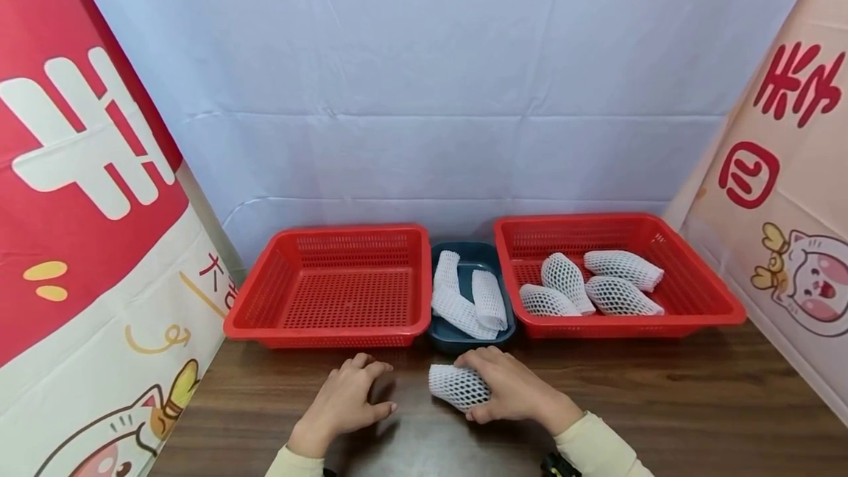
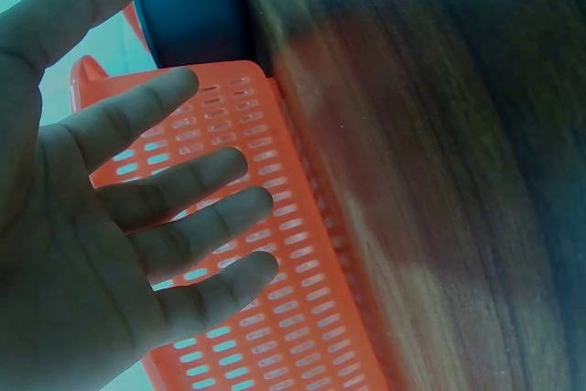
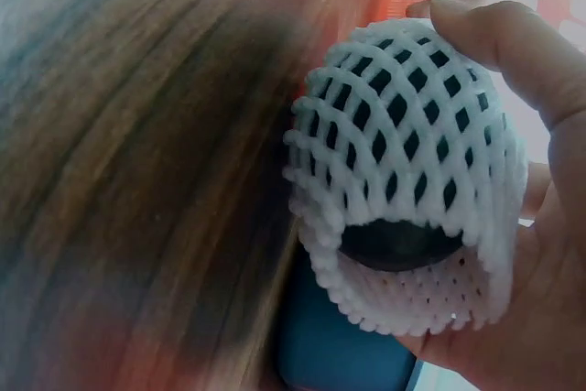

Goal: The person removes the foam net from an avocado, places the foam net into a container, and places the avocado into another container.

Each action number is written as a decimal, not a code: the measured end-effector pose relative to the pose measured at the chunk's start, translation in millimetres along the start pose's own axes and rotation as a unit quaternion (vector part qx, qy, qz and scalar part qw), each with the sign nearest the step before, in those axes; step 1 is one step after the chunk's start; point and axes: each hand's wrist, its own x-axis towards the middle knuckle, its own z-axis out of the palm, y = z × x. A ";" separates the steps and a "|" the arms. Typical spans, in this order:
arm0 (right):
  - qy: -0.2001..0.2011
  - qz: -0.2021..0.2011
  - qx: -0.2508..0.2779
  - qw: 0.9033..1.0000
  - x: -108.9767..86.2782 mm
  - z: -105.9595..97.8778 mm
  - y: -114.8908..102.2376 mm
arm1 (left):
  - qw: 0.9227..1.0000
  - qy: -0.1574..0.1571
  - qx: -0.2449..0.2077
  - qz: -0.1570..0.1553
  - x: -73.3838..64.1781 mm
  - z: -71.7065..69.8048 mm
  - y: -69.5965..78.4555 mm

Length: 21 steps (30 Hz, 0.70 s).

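Note:
My right hand (image 1: 513, 386) grips a white foam net sleeve (image 1: 459, 386) low over the table, in front of the small blue bin. Inside the sleeve is a smooth, dark, rounded thing (image 3: 403, 244); its end shows at the sleeve's open mouth in the right wrist view, and its kind cannot be told. The thumb (image 3: 513, 48) presses one side of the netting. To the left, my left hand (image 1: 347, 401) hovers in front of the left red basket with its fingers spread, holding nothing. Its bare palm (image 2: 73, 254) faces the camera in the left wrist view.
A red basket (image 1: 252, 311) with a bare mesh floor stands at the left. Several filled net sleeves (image 1: 623, 296) lie in the right red basket (image 1: 702, 300). Between them, a blue bin (image 1: 468, 260) holds flat, limp sleeves (image 1: 489, 300). Cloth walls (image 1: 424, 94) enclose the wooden table (image 1: 695, 403).

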 end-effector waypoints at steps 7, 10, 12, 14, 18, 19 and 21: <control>0.009 -0.014 -0.012 1.000 0.1 -1.4 -1.7 | 1.000 -0.007 0.000 -0.006 -0.5 0.5 -1.9; 0.016 -0.018 -0.025 0.999 -0.5 -3.1 -2.6 | 1.000 -0.006 0.000 -0.008 -0.6 -1.4 -1.2; 0.021 -0.016 -0.028 0.999 -1.0 -5.4 -3.7 | 1.000 -0.003 -0.002 -0.008 -0.7 -3.6 0.1; 0.026 -0.009 -0.030 0.999 -1.5 -8.2 -4.6 | 1.000 0.002 -0.001 -0.008 -0.8 -5.8 1.7; 0.032 0.002 -0.030 0.999 -3.2 -12.9 -5.7 | 1.000 0.010 0.006 -0.006 -1.3 -9.8 4.4; 0.034 0.005 -0.032 0.999 -3.7 -13.7 -5.9 | 1.000 0.011 0.008 -0.006 -1.5 -10.6 4.9; 0.034 0.008 -0.032 0.999 -4.6 -14.9 -6.4 | 1.000 0.013 0.009 -0.005 -1.9 -12.1 5.4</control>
